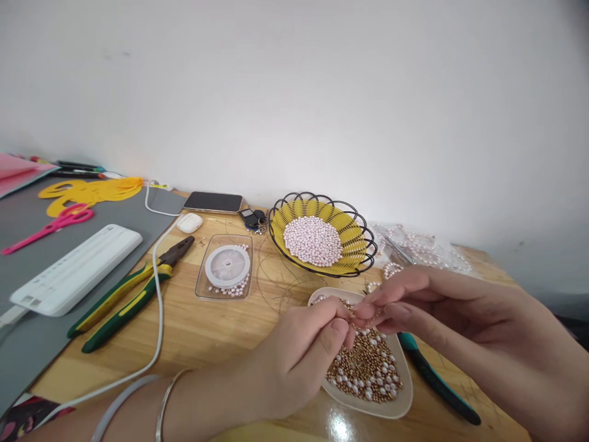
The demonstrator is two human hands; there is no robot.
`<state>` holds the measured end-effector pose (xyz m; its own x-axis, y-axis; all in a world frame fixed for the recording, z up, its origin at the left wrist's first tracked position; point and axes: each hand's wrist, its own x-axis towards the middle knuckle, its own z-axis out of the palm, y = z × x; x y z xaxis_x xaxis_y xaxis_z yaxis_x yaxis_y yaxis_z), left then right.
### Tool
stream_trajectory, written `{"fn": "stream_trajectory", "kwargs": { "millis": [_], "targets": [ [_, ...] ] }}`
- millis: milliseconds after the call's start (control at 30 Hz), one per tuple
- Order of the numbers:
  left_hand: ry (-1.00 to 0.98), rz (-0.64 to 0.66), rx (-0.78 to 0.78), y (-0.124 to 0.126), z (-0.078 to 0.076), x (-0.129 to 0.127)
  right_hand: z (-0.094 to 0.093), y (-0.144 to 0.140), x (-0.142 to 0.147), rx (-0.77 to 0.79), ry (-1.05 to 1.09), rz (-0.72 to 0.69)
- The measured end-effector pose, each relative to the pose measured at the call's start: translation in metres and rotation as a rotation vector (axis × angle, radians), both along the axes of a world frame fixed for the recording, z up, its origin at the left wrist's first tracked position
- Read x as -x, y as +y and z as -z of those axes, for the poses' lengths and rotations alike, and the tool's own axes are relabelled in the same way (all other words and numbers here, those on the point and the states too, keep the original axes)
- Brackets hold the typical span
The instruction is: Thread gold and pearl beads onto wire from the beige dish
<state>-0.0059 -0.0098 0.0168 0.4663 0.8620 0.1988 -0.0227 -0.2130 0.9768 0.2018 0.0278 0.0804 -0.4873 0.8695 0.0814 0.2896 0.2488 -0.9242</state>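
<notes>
My left hand point(301, 350) and my right hand point(442, 313) meet fingertip to fingertip above a white dish point(405, 402) filled with small gold and pearl beads point(368, 368). Both pinch something tiny between thumb and fingers; it looks like a small bead on thin wire, too small to make out. Bangles circle my left wrist. A yellow wire basket point(354, 236) holding pale pink pearl beads point(313, 240) stands just behind the dish.
Green-handled pliers point(124, 298), a clear box with a spool of cord point(227, 265), a white cable, a phone point(213, 201), keys, a white case point(76, 269), pink scissors point(50, 226) and yellow cut-outs lie to the left. Teal-handled pliers point(437, 380) lie under my right hand. Bead strands sit at back right.
</notes>
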Motion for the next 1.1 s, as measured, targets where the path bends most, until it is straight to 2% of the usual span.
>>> {"fn": "stream_trajectory", "kwargs": {
  "millis": [500, 700, 900, 1100],
  "targets": [
    [-0.038, 0.012, 0.005, -0.0010, -0.0018, 0.0006, -0.0045, -0.0035, 0.0059, -0.126, -0.024, -0.008],
    [-0.020, 0.018, 0.020, -0.0006, -0.0023, 0.0018, -0.0038, -0.0071, 0.0071, -0.203, 0.004, 0.130],
    [-0.003, 0.015, 0.015, 0.0001, -0.0022, 0.0005, -0.0069, -0.0065, 0.0056, -0.202, -0.014, 0.032],
    [-0.002, 0.011, 0.002, 0.0005, -0.0053, -0.0003, -0.0050, -0.0053, 0.0059, -0.193, 0.004, 0.047]
  ]
}}
